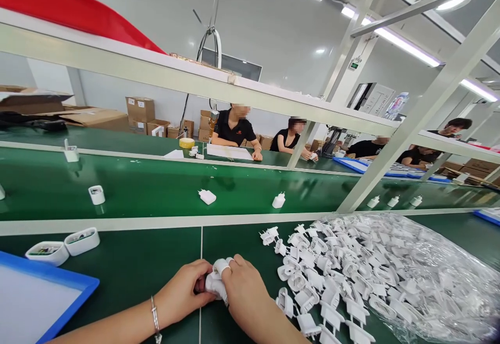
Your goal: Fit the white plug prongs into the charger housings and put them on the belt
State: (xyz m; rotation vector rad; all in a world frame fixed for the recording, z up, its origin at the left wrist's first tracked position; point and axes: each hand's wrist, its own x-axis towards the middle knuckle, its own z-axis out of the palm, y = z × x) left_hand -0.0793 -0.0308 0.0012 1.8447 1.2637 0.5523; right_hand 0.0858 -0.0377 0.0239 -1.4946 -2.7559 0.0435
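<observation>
My left hand (187, 286), with a bracelet at the wrist, pinches a white charger housing (215, 285) from its left side. My right hand (246, 284) closes over the same housing from the right, and something white wraps one or two of its fingertips. Fingers hide much of the housing, so its inside does not show. Right of my right hand lies a heap of white plug covers (308, 299) with pins, spilling out of a clear plastic bag (437, 266). On the left, two open charger housings (47, 253) with circuit boards inside stand side by side on the green bench.
Behind a pale rail runs a green conveyor belt (148, 198) carrying spaced white chargers (207, 196). A blue-edged tray (78, 286) lies at left. A slanted post (410, 109) and a shelf (128, 81) cross overhead. Several people sit across the belt.
</observation>
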